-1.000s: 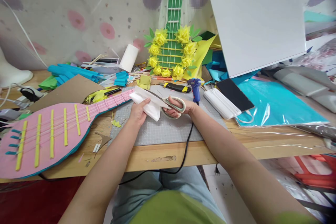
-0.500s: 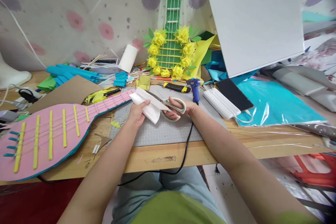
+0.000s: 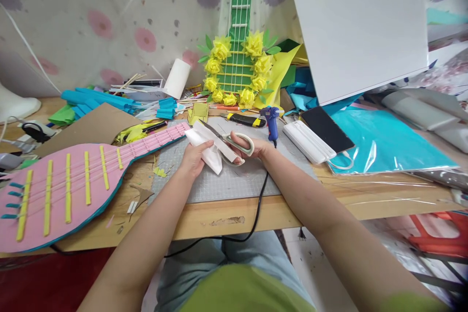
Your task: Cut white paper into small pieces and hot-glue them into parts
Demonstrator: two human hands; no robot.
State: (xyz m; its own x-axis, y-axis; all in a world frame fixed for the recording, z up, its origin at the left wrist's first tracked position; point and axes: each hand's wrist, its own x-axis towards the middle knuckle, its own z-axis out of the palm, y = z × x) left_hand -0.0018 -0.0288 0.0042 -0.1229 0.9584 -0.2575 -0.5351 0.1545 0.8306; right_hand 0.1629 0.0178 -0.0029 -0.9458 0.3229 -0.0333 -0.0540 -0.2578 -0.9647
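Note:
My left hand [image 3: 194,158] pinches a folded piece of white paper [image 3: 211,157] above the grey cutting mat [image 3: 234,187]. In my right hand [image 3: 250,147] is a pair of scissors [image 3: 239,144] with pale handles, fingers through the loops. The dark blades lie across the paper, with a strip of it hanging on the near side of them. Just behind my hands are a yellow-and-black utility knife [image 3: 245,120] and a blue glue gun [image 3: 271,122].
A pink cardboard guitar [image 3: 78,180] lies on the left of the wooden table [image 3: 219,219]. A green guitar with yellow flowers [image 3: 237,63] leans at the back. To the right are a white power bank-like case [image 3: 309,141], a black phone [image 3: 326,129] and turquoise sheets [image 3: 387,141]. A black cord [image 3: 260,200] crosses the front edge.
The scissors have cut further along the paper, and a strip now hangs loose beside the blades. The scissors' handles have come closer together. My left hand keeps its hold and has shifted slightly right.

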